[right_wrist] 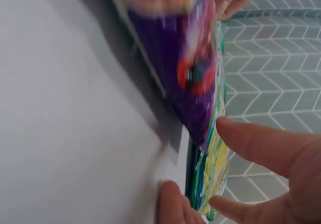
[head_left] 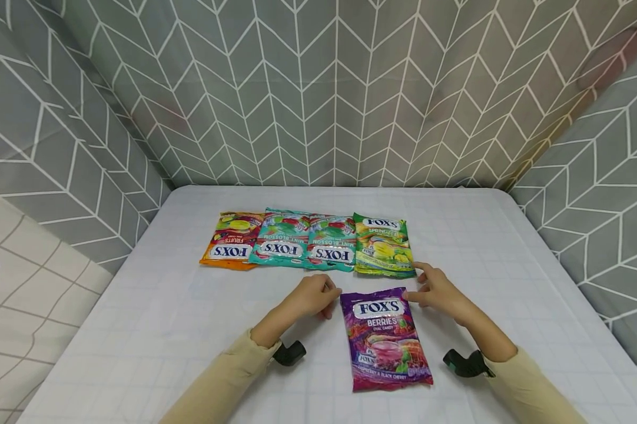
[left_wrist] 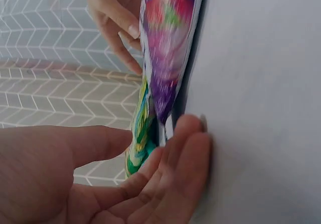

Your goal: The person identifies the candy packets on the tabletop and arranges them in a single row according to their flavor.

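Note:
A purple candy bag [head_left: 384, 344] marked Berries lies face up near the front, its lettering upright. My left hand [head_left: 313, 296] is at its upper left corner; in the left wrist view the thumb and loosely bent fingers stand apart with nothing between them. At the upper right corner is my right hand [head_left: 439, 294], its thumb tip by the bag's edge and its forefinger stretched toward the green candy bag [head_left: 383, 247]. That green bag ends a row with two teal mint candy bags [head_left: 282, 237] and a red-orange fruit candy bag [head_left: 235, 238], whose lettering is upside down.
The bags lie on a table with a white cloth [head_left: 154, 330]. Grey patterned curtains [head_left: 318, 94] hang behind the table and at its sides. A dark wrist device [head_left: 464, 363] sits below each hand.

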A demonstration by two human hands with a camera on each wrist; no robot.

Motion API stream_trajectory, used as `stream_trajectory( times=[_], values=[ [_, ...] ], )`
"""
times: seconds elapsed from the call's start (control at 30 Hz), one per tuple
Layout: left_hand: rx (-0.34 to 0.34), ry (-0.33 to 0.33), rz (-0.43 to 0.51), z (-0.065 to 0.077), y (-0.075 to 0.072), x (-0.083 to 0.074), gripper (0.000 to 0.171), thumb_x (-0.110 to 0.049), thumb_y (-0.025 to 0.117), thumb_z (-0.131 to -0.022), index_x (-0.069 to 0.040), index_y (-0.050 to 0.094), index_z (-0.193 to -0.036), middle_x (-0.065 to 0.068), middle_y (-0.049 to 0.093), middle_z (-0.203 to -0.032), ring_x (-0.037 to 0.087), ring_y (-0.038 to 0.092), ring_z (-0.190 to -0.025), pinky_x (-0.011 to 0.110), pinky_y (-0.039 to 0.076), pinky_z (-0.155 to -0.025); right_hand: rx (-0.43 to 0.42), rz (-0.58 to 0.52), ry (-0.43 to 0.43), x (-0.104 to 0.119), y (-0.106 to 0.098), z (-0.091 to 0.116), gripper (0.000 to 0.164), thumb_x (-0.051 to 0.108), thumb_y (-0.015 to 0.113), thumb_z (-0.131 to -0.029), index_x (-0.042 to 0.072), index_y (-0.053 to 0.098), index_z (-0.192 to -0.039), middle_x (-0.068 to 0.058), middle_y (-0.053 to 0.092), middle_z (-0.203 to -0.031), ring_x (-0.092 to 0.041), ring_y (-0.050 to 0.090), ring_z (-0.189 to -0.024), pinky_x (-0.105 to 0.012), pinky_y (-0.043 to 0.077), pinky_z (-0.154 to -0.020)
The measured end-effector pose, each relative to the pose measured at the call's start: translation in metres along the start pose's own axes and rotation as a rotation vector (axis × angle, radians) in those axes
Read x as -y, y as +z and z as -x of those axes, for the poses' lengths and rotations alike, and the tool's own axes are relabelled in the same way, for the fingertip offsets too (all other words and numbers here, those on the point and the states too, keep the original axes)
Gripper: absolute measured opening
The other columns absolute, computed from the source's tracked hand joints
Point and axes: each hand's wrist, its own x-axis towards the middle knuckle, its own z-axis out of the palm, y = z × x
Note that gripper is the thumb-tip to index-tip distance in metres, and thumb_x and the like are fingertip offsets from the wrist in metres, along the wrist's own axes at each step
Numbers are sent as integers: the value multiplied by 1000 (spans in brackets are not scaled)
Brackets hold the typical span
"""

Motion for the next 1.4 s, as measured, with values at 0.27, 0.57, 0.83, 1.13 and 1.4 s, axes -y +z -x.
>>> stream_trajectory(
  times=[0.27, 0.57, 0.83, 1.13, 1.4],
  values=[
    [120, -40, 130, 30, 10, 0, 23, -20, 57, -99, -1, 67, -88, 7, 65, -67, 19, 65, -54, 30, 55, -51, 87, -110, -4, 0, 8, 30, 71, 23, 70, -91, -10, 30, -140, -19, 50, -104, -23, 56, -76, -37, 55, -66],
    [194, -19, 304, 52, 19, -4, 21, -16, 57, -99, 3, 66, -102, 11, 68, -71, 22, 67, -58, 32, 56, -53, 203, -205, 3, 1, 18, 53, 66, 25, 69, -91, -14, 37, -133, -14, 51, -98, -24, 54, -82, -39, 56, -66],
    [198, 12, 352, 53, 23, 0, 16, -14, 61, -96, 1, 64, -98, 10, 68, -75, 22, 67, -60, 32, 56, -55, 201, -279, 45, 2, 23, 55, 69, 24, 70, -89, -12, 34, -137, -17, 50, -108, -24, 55, -88, -40, 55, -69],
    [213, -23, 351, 56, 23, -2, 33, -13, 67, -92, 0, 52, -119, 9, 68, -80, 26, 68, -62, 34, 57, -58, 291, -463, 42, 1, 27, 48, 77, 21, 66, -92, -5, 19, -147, -19, 63, -117, -29, 65, -94, -42, 55, -75],
    [167, 1, 264, 55, 19, -1, 60, -17, 73, -88, 0, 42, -137, 6, 65, -89, 22, 68, -64, 33, 56, -60, 341, -518, 39, 5, 34, 34, 86, 24, 63, -95, 2, 5, -154, -16, 61, -122, -25, 64, -91, -38, 54, -76]
  ],
)
